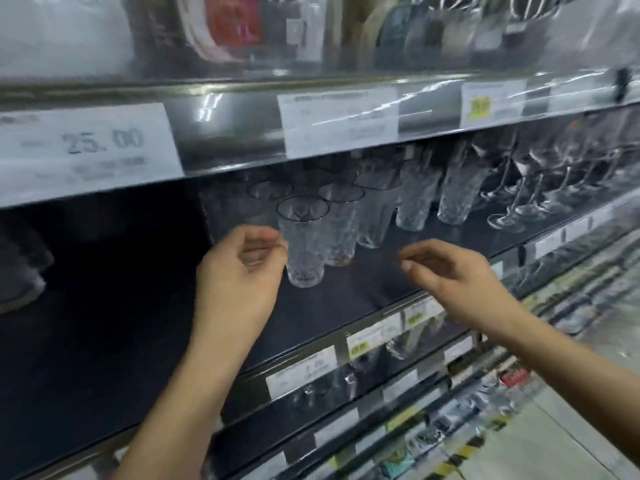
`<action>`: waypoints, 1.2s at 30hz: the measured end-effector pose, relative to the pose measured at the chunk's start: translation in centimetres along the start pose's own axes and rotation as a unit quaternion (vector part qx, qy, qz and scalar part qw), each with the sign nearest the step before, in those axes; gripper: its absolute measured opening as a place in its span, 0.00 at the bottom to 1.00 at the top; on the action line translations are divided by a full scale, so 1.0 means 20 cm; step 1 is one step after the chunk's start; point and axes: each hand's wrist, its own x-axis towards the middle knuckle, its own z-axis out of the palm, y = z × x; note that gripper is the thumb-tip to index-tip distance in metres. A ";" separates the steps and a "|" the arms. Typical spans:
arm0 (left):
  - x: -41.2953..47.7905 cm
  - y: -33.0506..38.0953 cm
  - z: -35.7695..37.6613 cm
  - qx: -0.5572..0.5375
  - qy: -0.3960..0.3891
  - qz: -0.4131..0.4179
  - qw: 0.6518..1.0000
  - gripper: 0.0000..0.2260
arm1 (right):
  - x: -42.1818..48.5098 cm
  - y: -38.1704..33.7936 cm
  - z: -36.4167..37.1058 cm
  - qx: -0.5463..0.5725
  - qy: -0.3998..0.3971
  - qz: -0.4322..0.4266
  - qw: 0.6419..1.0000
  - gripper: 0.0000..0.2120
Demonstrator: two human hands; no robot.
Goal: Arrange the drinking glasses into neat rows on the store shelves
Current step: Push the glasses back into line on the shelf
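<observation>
Drinking glasses (374,209): clear, textured and upright, they stand on the dark shelf (346,306) in a loose cluster that runs back and to the right. The rows are staggered rather than square to the shelf lip.
Front glass (304,247): it is nearest the lip and upright, just beside the left hand and close against the glass behind it.
Left hand (239,271): the fingers are curled in at the left side of the front glass. A faint blurred glass (225,209) shows just above the knuckles. I cannot tell whether the hand grips it, touches the front glass, or holds nothing.
Right hand (453,275): it hovers over bare shelf to the right of the cluster, fingers loosely extended and holding nothing.
Neighbours: stemmed wine glasses (519,206) stand further right on the same shelf, apart from the cluster.
Step in hand: probably settling a glass at the left end of the front row.
How to do it well: grip low on the body, set the base down flat, then slide the glass into line instead of lifting it over the rims. Use the front glass as the guide and keep the row parallel to the lip and back from it. The free right hand can steady the neighbours.
Risk: a nudge to one glass could knock those packed behind it, and the blur hides how much gap is left between them.
</observation>
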 end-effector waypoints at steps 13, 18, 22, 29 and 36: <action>0.06 -0.04 1.03 0.036 -0.069 -0.149 0.986 0.10 | 0.55 0.66 -0.55 0.008 0.055 0.064 0.996 0.10; 0.10 -0.19 1.23 0.091 -0.018 -0.155 0.984 0.24 | 0.70 0.79 -0.46 0.018 0.009 0.094 0.995 0.21; 0.16 -0.23 1.31 0.106 0.020 -0.122 0.987 0.29 | 0.80 0.76 -0.36 0.030 -0.039 0.085 0.995 0.33; 0.28 -0.28 1.36 0.104 0.059 -0.092 0.989 0.34 | 0.96 0.74 -0.23 0.058 -0.034 0.077 0.995 0.38; 0.34 -0.28 1.39 0.086 0.114 -0.156 0.977 0.40 | 1.01 0.73 -0.16 0.120 -0.015 0.076 0.990 0.39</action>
